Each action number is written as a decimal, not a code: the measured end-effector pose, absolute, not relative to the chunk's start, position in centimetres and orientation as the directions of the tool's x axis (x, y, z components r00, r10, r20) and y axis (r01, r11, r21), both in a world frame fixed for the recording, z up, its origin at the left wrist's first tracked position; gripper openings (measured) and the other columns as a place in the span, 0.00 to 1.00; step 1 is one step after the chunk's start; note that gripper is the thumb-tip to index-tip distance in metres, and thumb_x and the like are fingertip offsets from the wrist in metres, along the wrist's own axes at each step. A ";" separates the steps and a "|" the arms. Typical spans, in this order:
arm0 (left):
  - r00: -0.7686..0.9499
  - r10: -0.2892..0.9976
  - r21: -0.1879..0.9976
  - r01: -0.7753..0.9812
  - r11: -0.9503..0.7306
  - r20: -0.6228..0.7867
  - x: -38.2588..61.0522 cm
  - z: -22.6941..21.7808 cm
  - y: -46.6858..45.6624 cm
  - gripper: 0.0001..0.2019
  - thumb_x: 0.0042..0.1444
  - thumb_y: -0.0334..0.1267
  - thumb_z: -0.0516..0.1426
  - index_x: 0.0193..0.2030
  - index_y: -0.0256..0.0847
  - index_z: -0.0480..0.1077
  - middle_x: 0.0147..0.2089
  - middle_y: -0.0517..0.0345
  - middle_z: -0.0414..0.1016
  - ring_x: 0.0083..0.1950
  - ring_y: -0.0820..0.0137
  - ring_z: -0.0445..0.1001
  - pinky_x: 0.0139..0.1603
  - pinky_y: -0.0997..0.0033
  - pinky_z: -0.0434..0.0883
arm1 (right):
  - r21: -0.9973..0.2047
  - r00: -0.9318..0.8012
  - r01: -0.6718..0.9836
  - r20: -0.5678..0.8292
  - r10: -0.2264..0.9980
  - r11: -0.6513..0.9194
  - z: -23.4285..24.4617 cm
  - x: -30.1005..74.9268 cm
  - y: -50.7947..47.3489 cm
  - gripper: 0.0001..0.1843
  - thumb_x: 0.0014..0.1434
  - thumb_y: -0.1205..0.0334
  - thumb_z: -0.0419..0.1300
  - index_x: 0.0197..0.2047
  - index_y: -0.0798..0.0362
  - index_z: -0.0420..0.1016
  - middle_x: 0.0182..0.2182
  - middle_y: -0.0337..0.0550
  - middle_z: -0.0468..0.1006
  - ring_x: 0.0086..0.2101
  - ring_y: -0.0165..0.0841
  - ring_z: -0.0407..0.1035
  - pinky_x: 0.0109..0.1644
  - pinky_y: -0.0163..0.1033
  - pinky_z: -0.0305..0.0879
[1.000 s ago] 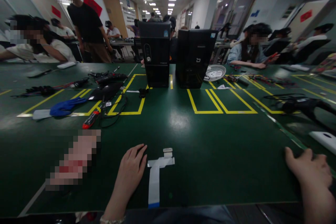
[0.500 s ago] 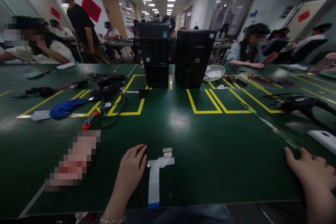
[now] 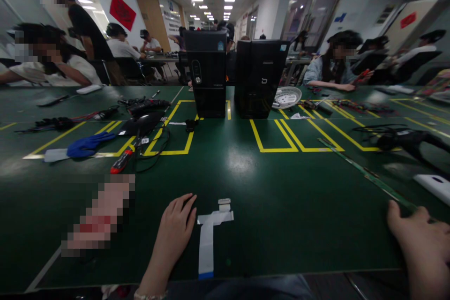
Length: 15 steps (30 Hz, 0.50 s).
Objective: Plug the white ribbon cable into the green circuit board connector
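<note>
My left hand (image 3: 177, 225) lies flat on the green table, fingers stretched out and holding nothing. Just right of it is a white T-shaped flat ribbon cable (image 3: 206, 248) with a blue end and a small connector at the top. At the far right, my right hand (image 3: 423, 239) has its thumb spread away from its fingers. Its fingertips are at the near end of a long, thin green circuit board strip (image 3: 365, 176), which slants away to the upper left. The fingers cover that near end, so their contact with it is partly hidden.
Two black computer towers (image 3: 207, 75) stand at mid-table. A red-and-black screwdriver (image 3: 121, 161), blue glove (image 3: 89, 145) and black cables (image 3: 151, 103) lie left. A white basket (image 3: 287, 97), black cable bundle (image 3: 418, 138) and white object (image 3: 432, 187) lie right. People sit beyond.
My right hand has moved slightly right, its thumb and fingers further apart. More of the circuit board strip shows, and it has shifted a little. My left hand is still. A standing person moved left.
</note>
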<state>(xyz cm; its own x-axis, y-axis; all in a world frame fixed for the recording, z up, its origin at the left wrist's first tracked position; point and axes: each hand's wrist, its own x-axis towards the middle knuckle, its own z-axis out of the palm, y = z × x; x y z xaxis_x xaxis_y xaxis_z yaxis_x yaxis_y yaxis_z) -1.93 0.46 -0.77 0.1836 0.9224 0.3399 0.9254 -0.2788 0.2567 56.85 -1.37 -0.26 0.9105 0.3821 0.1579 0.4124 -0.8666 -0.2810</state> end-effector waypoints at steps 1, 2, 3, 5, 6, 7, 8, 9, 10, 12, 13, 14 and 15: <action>0.182 0.922 0.256 0.926 -0.278 0.341 -1.9 -0.8 0.5 0.18 0.65 0.40 0.48 0.57 0.38 0.71 0.56 0.46 0.71 0.57 0.55 0.69 0.58 0.49 0.67 | -0.285 0.913 0.407 0.142 0.382 -0.868 -0.1 56.7 -1.3 0.50 0.57 0.34 0.36 0.65 0.68 0.59 0.59 0.82 0.55 0.61 0.66 0.47 0.55 0.69 0.46; 0.183 0.922 0.255 0.926 -0.278 0.341 -1.9 -0.8 0.5 0.19 0.65 0.40 0.48 0.57 0.38 0.70 0.56 0.46 0.71 0.57 0.55 0.69 0.58 0.49 0.67 | -0.286 0.912 0.409 0.132 0.387 -0.866 0.1 56.8 -1.2 0.50 0.57 0.34 0.36 0.65 0.68 0.59 0.59 0.82 0.54 0.61 0.66 0.47 0.55 0.69 0.45; 0.184 0.922 0.254 0.926 -0.279 0.340 -1.9 -0.8 0.5 0.19 0.66 0.40 0.48 0.57 0.38 0.70 0.56 0.46 0.71 0.57 0.55 0.69 0.57 0.50 0.68 | -0.287 0.912 0.411 0.127 0.391 -0.865 0.2 56.9 -1.1 0.50 0.57 0.33 0.37 0.65 0.68 0.59 0.60 0.82 0.54 0.61 0.66 0.46 0.55 0.69 0.45; 0.188 0.923 0.252 0.926 -0.280 0.336 -1.9 -0.7 0.5 0.19 0.66 0.39 0.47 0.58 0.37 0.70 0.56 0.46 0.71 0.57 0.56 0.69 0.57 0.50 0.68 | -0.287 0.917 0.397 0.103 0.384 -0.872 0.2 57.5 -1.0 0.50 0.57 0.33 0.36 0.65 0.66 0.60 0.60 0.81 0.53 0.61 0.66 0.46 0.55 0.70 0.45; 0.190 0.922 0.250 0.926 -0.282 0.338 -1.9 -0.7 0.5 0.19 0.66 0.39 0.47 0.58 0.37 0.70 0.56 0.46 0.71 0.57 0.56 0.69 0.57 0.50 0.68 | -0.281 0.919 0.392 0.086 0.384 -0.876 0.0 58.1 -0.9 0.50 0.57 0.33 0.35 0.65 0.65 0.60 0.61 0.80 0.53 0.61 0.66 0.45 0.55 0.70 0.45; 0.192 0.920 0.248 0.926 -0.285 0.342 -1.9 -0.7 0.5 0.19 0.66 0.39 0.47 0.58 0.37 0.70 0.55 0.45 0.71 0.56 0.56 0.69 0.57 0.50 0.68 | -0.268 0.919 0.393 0.072 0.389 -0.880 -0.2 58.7 -0.8 0.51 0.56 0.32 0.33 0.66 0.63 0.60 0.61 0.79 0.53 0.62 0.66 0.45 0.56 0.69 0.45; 0.193 0.918 0.245 0.926 -0.288 0.347 -1.9 -0.7 0.5 0.19 0.66 0.39 0.48 0.57 0.36 0.70 0.55 0.45 0.72 0.56 0.55 0.69 0.57 0.50 0.68 | -0.250 0.912 0.407 0.058 0.406 -0.879 -0.4 59.6 -0.8 0.52 0.55 0.31 0.31 0.66 0.62 0.60 0.62 0.78 0.52 0.62 0.66 0.46 0.57 0.68 0.45; 0.195 0.915 0.243 0.925 -0.291 0.353 -1.9 -0.7 0.5 0.19 0.65 0.39 0.48 0.57 0.36 0.71 0.55 0.45 0.72 0.55 0.55 0.69 0.57 0.50 0.68 | -0.230 0.901 0.429 0.044 0.432 -0.873 -0.8 60.6 -0.8 0.53 0.54 0.29 0.30 0.67 0.61 0.59 0.62 0.76 0.51 0.62 0.66 0.46 0.58 0.67 0.45; 0.197 0.913 0.239 0.925 -0.294 0.358 -1.9 -0.7 0.5 0.18 0.65 0.39 0.48 0.57 0.36 0.71 0.54 0.45 0.72 0.55 0.55 0.70 0.57 0.50 0.68 | -0.212 0.888 0.454 0.032 0.458 -0.865 -1.2 61.7 -0.7 0.54 0.53 0.28 0.29 0.67 0.60 0.58 0.62 0.75 0.51 0.62 0.66 0.46 0.58 0.65 0.45; 0.202 0.910 0.233 0.926 -0.298 0.363 -1.9 -0.7 0.5 0.18 0.65 0.38 0.49 0.56 0.35 0.71 0.54 0.44 0.72 0.55 0.55 0.70 0.56 0.51 0.69 | -0.186 0.862 0.500 0.018 0.506 -0.845 -2.3 64.4 -0.7 0.56 0.51 0.25 0.29 0.68 0.57 0.56 0.63 0.74 0.51 0.61 0.66 0.47 0.57 0.64 0.48; 0.203 0.910 0.230 0.926 -0.298 0.361 -1.9 -0.7 0.5 0.18 0.65 0.38 0.49 0.57 0.35 0.71 0.54 0.44 0.72 0.55 0.55 0.70 0.56 0.51 0.69 | -0.178 0.846 0.526 0.017 0.532 -0.831 -2.9 65.7 -0.7 0.57 0.49 0.24 0.30 0.68 0.56 0.56 0.62 0.74 0.51 0.61 0.66 0.47 0.55 0.65 0.48; 0.205 0.911 0.228 0.927 -0.298 0.359 -1.9 -0.8 0.6 0.19 0.65 0.38 0.48 0.57 0.34 0.71 0.54 0.43 0.72 0.55 0.55 0.70 0.56 0.51 0.69 | -0.171 0.829 0.554 0.020 0.559 -0.815 -3.4 67.0 -0.8 0.58 0.48 0.22 0.32 0.68 0.55 0.56 0.62 0.75 0.52 0.61 0.66 0.48 0.54 0.65 0.49; 0.207 0.912 0.227 0.927 -0.299 0.355 -1.9 -0.8 0.6 0.19 0.65 0.38 0.48 0.57 0.34 0.71 0.55 0.43 0.72 0.55 0.55 0.69 0.56 0.50 0.69 | -0.165 0.810 0.581 0.024 0.586 -0.797 -3.9 68.2 -0.8 0.59 0.46 0.21 0.33 0.68 0.55 0.58 0.61 0.76 0.53 0.60 0.67 0.49 0.52 0.66 0.50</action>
<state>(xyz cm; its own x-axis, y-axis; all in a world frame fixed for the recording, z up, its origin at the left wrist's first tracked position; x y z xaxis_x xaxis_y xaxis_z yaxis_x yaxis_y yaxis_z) -1.95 0.57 -0.78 0.2071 0.9116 0.3550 0.9268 -0.2990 0.2272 68.23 -0.80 -3.90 0.8100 0.5859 0.0244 0.5813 -0.7968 -0.1651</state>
